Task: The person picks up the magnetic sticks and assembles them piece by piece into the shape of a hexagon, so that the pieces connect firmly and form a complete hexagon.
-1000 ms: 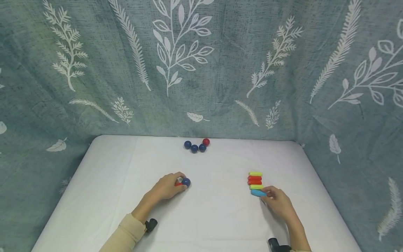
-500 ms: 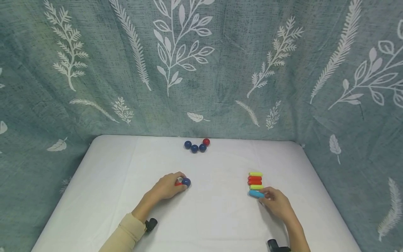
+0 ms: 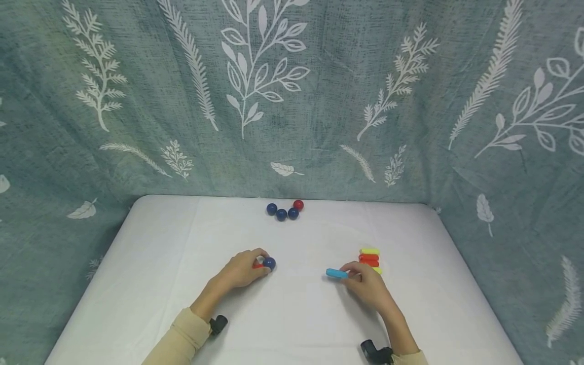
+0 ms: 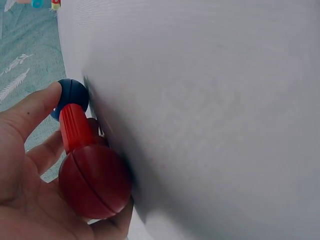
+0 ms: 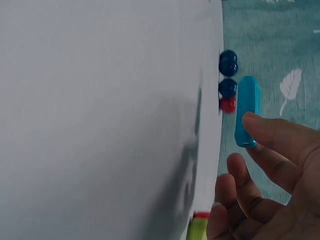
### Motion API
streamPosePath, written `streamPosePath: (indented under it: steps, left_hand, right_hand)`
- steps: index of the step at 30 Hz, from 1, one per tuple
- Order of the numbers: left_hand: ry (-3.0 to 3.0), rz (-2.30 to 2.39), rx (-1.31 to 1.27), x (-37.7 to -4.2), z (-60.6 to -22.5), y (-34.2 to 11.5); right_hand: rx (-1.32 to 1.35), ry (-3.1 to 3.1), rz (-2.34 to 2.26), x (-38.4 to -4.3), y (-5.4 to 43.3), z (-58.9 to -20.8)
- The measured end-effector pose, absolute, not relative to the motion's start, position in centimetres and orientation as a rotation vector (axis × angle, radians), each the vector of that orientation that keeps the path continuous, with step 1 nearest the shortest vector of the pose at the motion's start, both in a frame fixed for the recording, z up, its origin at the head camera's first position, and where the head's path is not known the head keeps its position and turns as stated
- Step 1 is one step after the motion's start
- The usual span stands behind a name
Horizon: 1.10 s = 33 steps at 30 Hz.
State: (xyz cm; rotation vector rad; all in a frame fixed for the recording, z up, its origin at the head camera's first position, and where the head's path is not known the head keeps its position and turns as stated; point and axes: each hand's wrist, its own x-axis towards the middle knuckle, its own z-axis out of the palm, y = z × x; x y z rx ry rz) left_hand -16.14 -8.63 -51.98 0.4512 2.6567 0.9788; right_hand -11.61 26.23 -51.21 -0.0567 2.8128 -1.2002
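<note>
Left grip (image 3: pixel 244 268) holding one red stick (image 4: pixel 76 129), two balls (image 4: pixel 95 181); right grip (image 3: pixel 367 286) pinching one blue stick (image 3: pixel 336 273); far, three blue balls (image 3: pixel 281 215), one red ball (image 3: pixel 298 205); right, four sticks (image 3: pixel 369 257).

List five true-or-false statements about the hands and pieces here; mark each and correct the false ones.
1. The right hand holds a light blue rod. True.
2. The left hand is empty. False: it holds a red rod with a blue ball and a red ball at its ends.
3. Four loose balls lie near the table's far edge. True.
4. All four are blue. False: one is red.
5. Yellow rods lie near the right hand. True.
</note>
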Motion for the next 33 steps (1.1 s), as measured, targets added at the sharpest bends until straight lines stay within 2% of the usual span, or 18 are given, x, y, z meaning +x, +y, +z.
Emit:
streamPosePath:
  steps: [18, 33]
  left_hand:
    - [2.65, 0.987, 0.463, -16.2, -52.1, -8.7]
    - [2.654, 1.005, 0.488, -16.2, -51.8, -8.8]
  right_hand:
    - [-0.289, 2.748, -1.211, -15.9, 19.2, -52.0]
    - [-0.374, 2.684, -1.13, -17.6, 16.4, -52.5]
